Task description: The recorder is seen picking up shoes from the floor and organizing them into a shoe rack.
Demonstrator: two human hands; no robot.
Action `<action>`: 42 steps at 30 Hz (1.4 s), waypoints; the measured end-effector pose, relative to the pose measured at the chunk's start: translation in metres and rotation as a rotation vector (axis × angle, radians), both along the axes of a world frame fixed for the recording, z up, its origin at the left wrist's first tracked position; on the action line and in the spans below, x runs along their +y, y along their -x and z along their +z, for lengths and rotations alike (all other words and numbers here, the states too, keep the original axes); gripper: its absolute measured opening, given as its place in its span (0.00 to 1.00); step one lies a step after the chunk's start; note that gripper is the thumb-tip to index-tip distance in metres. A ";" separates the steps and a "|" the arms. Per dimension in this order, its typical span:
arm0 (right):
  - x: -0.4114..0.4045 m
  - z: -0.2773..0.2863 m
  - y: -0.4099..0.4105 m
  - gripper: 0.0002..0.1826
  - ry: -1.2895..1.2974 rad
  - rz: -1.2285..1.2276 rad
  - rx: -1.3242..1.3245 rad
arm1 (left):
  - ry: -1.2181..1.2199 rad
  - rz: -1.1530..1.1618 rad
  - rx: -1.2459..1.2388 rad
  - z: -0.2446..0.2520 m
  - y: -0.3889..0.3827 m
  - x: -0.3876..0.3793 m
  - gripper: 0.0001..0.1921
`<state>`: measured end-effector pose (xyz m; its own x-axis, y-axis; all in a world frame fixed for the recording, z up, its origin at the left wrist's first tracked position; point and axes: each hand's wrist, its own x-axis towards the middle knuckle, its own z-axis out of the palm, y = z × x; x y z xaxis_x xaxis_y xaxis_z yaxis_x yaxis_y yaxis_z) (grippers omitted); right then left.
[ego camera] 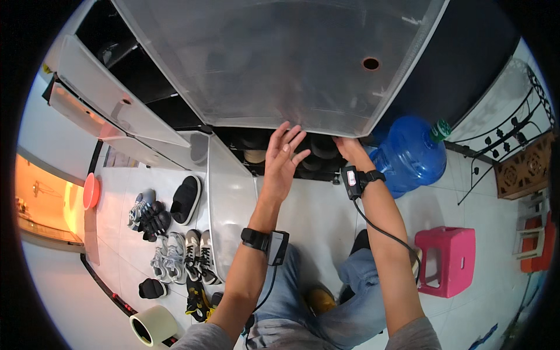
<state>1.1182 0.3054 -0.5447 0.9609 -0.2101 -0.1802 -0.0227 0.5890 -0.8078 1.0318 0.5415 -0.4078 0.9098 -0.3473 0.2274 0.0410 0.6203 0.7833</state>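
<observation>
A large translucent plastic door panel [280, 65] with a round hole fills the top of the view. Near its lower edge is my left hand [281, 164], its fingers spread and holding nothing; I cannot tell whether the fingertips touch the panel. My right hand [350, 148] reaches under the same edge towards the right corner, and its fingers are hidden there. Below the panel, dark shoes [321, 146] sit on the low shelf of a black-framed shoe cabinet [262, 173]. Another translucent door [227, 205] stands swung out left of my left hand.
A blue water jug [413, 151] stands right of my right forearm, with a pink plastic stool [450, 262] nearer me. Several shoes [175, 253] lie on the tiled floor at left. More cabinet doors [118, 96] hang open at upper left. Wrist-device cables run along both arms.
</observation>
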 end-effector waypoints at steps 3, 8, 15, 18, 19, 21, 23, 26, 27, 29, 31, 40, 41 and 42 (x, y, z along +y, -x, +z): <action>-0.004 -0.006 -0.005 0.22 -0.046 -0.040 -0.097 | -0.046 -0.011 -0.001 0.008 0.005 -0.001 0.38; 0.017 0.021 0.016 0.20 -0.018 -0.031 -0.004 | -0.088 0.002 0.005 0.017 0.015 0.010 0.40; 0.010 0.093 0.100 0.27 0.645 0.484 -0.105 | -0.236 -0.043 -0.067 0.036 0.027 0.004 0.39; 0.012 0.147 0.135 0.30 0.742 0.746 -0.090 | -0.378 -0.026 -0.083 0.050 0.025 0.020 0.38; 0.017 0.165 0.147 0.32 0.697 0.715 -0.134 | -0.418 -0.001 -0.103 0.057 0.027 0.027 0.38; 0.019 0.197 0.168 0.35 0.621 0.648 -0.215 | -0.522 0.057 -0.146 0.078 0.042 0.046 0.37; 0.023 0.230 0.181 0.35 0.553 0.533 -0.285 | -0.647 0.125 -0.166 0.088 0.061 0.080 0.38; 0.005 0.259 0.185 0.35 0.516 0.400 -0.321 | -0.836 0.343 -0.240 0.077 0.105 0.140 0.39; 0.005 0.264 0.186 0.35 0.537 0.383 -0.305 | -0.917 0.403 -0.213 0.067 0.122 0.165 0.39; 0.021 0.275 0.182 0.34 0.527 0.368 -0.330 | -1.063 0.563 -0.117 0.035 0.153 0.229 0.37; 0.020 0.276 0.187 0.34 0.536 0.294 -0.280 | -0.911 0.534 0.005 -0.003 0.182 0.239 0.36; 0.037 0.266 0.205 0.34 0.498 0.214 -0.216 | -0.724 0.330 0.107 -0.028 0.268 0.206 0.38; 0.035 0.269 0.211 0.34 0.513 0.208 -0.212 | -0.710 0.290 0.097 -0.026 0.268 0.197 0.39; 0.034 0.267 0.213 0.34 0.512 0.201 -0.209 | -0.704 0.254 0.082 -0.019 0.267 0.188 0.40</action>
